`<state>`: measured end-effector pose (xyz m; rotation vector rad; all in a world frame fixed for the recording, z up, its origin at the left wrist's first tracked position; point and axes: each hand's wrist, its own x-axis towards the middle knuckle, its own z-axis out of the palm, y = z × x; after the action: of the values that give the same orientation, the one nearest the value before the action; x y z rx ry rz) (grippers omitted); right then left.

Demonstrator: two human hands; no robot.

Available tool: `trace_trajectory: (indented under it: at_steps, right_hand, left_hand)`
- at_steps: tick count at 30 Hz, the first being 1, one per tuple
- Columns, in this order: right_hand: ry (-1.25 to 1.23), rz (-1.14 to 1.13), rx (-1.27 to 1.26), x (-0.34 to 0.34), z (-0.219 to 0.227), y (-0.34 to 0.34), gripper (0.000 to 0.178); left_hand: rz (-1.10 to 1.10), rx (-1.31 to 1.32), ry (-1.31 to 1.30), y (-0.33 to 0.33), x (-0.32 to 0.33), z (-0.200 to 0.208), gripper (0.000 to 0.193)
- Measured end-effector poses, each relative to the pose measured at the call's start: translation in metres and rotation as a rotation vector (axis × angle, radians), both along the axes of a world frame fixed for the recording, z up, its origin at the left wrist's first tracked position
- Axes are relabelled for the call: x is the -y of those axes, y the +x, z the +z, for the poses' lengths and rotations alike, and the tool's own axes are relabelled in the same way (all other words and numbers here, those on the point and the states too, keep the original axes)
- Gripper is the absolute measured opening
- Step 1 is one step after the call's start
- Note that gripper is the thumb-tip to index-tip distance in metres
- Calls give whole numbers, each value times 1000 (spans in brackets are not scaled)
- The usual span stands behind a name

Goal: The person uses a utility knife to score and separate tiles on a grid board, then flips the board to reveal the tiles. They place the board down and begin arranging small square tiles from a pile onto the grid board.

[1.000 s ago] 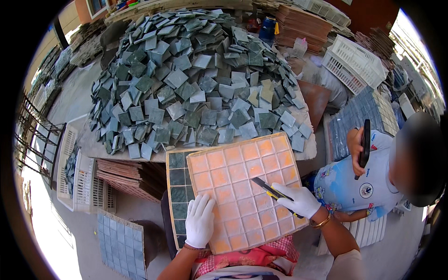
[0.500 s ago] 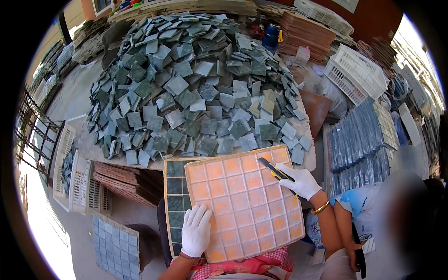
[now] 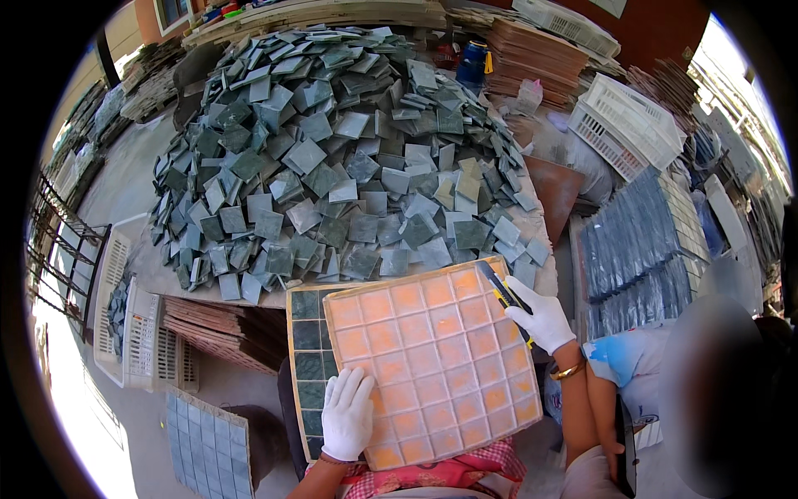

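Observation:
A square grid panel (image 3: 432, 358) with pale orange squares and whitish ridges lies tilted over my lap. Beneath it, a second panel filled with dark green tiles (image 3: 309, 337) shows along the left side. My left hand (image 3: 349, 413), in a white glove, rests with extended fingers on the lower left edge of the orange panel. At the upper right edge, my white-gloved right hand (image 3: 542, 314) is closed round a black and yellow utility knife (image 3: 504, 293). Its tip points up and left over the panel's corner; part of the handle is hidden by the fingers.
A big heap of grey-green square tiles (image 3: 332, 166) covers the table ahead. White crates (image 3: 154, 333) stand at left, beside a blue-grey tile sheet (image 3: 209, 441). Stacked tile sheets (image 3: 636, 241) are at right. A person (image 3: 640, 366) sits close on my right.
My right hand has moved slightly right and up with the knife, which now points more steeply upward. My left hand stays on the panel. The view has shifted a little.

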<state>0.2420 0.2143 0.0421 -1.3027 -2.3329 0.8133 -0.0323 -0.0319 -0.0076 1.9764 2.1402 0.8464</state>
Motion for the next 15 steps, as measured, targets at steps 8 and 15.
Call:
trace_trajectory:
  at_steps: [8, 15]
  right_hand:
    - [-110, -316, -398, 24, -23, 43, 52]
    - [-342, -833, -647, 129, -58, 76, 25]
  left_hand:
    - [16, 28, 82, -4, -9, 8, 35]
    - [-53, -83, 302, -43, -133, 31, 30]
